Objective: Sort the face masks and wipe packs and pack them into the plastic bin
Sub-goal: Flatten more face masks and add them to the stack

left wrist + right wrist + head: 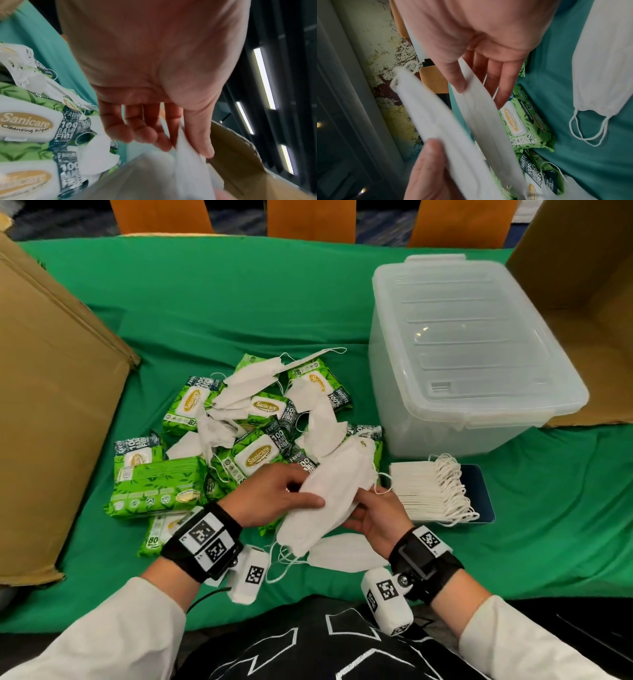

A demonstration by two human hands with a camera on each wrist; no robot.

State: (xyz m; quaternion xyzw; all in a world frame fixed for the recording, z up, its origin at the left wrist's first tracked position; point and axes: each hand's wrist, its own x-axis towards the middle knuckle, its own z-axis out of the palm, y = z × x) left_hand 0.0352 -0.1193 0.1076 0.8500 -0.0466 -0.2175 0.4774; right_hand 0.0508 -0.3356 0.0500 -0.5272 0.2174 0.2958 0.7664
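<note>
The camera on my head looks forward and down over the desk, taking in both my hands at lower centre of its frame. The one on my left wrist sits close along my palm, facing my fingers. The right wrist camera does likewise. All three views share the white mask between my hands.

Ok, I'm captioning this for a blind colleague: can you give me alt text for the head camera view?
Both hands, left hand and right hand, hold a white face mask over a green cloth. Behind lies a jumble of green wipe packs and loose masks; a neat mask stack sits right, before a lidded clear plastic bin.
</note>
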